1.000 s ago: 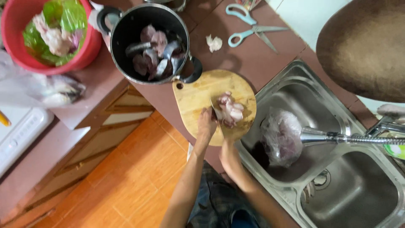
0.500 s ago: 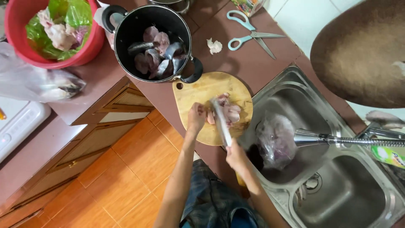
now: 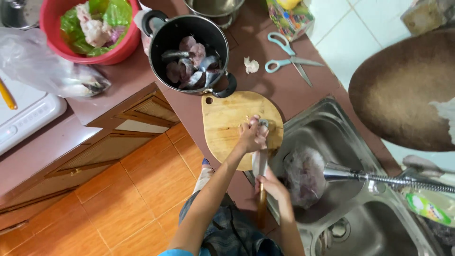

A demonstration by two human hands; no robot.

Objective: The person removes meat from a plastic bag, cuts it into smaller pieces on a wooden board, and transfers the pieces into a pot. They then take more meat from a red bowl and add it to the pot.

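Note:
A round wooden cutting board (image 3: pixel 227 118) lies on the brown counter beside the sink. My left hand (image 3: pixel 250 136) presses down on a pale piece of fish at the board's right edge; the hand covers most of the piece. My right hand (image 3: pixel 274 185) grips the wooden handle of a large knife (image 3: pixel 260 161), whose blade points up toward the left hand's fingers. Just above the board stands a black pot (image 3: pixel 192 54) holding several cut fish pieces.
A red bowl (image 3: pixel 90 28) with green plastic and raw meat sits at top left, a clear plastic bag (image 3: pixel 47 66) beside it. Scissors (image 3: pixel 289 57) and a garlic clove (image 3: pixel 250 65) lie on the counter. The steel sink (image 3: pixel 341 189) holds a bag under a faucet (image 3: pixel 379 178).
The view has shifted and the board now sits lower in frame. My right hand drew the knife back toward me; the blade now lies below my left hand, which still holds the fish piece.

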